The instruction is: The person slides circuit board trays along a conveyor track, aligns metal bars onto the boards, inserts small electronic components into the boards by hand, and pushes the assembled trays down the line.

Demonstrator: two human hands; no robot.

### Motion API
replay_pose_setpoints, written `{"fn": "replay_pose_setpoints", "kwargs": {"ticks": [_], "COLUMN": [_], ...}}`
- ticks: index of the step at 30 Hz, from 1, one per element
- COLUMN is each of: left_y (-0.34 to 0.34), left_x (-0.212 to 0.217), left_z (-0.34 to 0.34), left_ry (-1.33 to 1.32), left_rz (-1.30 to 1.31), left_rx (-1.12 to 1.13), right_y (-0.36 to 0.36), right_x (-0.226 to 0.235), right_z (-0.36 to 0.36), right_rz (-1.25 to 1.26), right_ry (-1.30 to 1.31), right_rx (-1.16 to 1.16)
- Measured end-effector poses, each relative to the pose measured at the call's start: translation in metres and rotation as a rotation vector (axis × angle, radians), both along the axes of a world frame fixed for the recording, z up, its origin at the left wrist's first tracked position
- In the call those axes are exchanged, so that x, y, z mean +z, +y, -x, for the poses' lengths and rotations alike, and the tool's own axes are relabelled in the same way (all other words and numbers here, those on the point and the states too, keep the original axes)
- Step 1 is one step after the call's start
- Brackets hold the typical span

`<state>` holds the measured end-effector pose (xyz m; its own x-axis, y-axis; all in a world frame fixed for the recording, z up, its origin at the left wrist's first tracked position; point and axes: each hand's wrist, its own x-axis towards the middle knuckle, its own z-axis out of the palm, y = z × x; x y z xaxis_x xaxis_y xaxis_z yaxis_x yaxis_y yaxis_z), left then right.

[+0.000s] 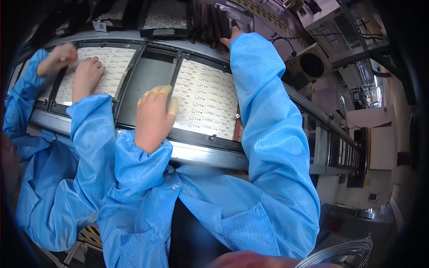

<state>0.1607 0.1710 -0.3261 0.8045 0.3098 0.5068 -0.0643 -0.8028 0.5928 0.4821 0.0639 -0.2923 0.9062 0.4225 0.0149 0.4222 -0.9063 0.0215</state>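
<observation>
Panel (206, 100): 1 of 2 seen clearly, black-framed on table (199, 153)

Second panel (111, 58) is to its left, co-worker's two hands (88, 73) over it, one blurred. Third at far left, mostly covered. Own hands: 2. Left hand (155, 114) palm down at first panel's left edge, fingers half bent, thumb apart; palm hidden, can't tell if it holds anything. Right hand (232, 36) by the dark strips (208, 22) behind; sleeve hides most, opening and grip can't tell. Strips overlap, no count.
</observation>
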Motion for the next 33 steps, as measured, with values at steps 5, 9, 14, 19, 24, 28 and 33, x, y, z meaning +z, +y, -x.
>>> {"fn": "replay_pose_setpoints", "kwargs": {"ticks": [5,9,14,19,24,28,33], "left_y": [0.007,0.005,0.012,0.014,0.01,0.021,-0.004], "left_x": [-0.009,-0.02,-0.024,-0.032,-0.034,-0.029,0.002], "left_z": [0.013,0.012,0.001,-0.007,-0.025,-0.055,-0.106], "left_ry": [0.41,0.496,0.49,0.553,0.571,0.111,0.257], "left_rz": [-0.122,-0.172,-0.163,-0.134,-0.006,0.591,1.477], "left_rx": [0.175,0.149,0.042,-0.074,-0.283,-0.164,-0.478], "right_y": [0.0,0.005,-0.017,-0.032,-0.057,-0.05,-0.07], "right_x": [-0.007,0.014,0.021,0.026,0.028,0.037,0.016], "right_z": [-0.024,0.003,0.005,0.022,0.091,0.187,0.256], "right_rz": [-0.118,0.287,0.436,0.307,-0.204,-0.468,-0.593], "right_ry": [0.136,-0.146,-0.362,-0.372,-0.581,-0.284,-0.031], "right_rx": [-0.062,0.173,0.254,0.231,0.452,0.277,0.193]}}
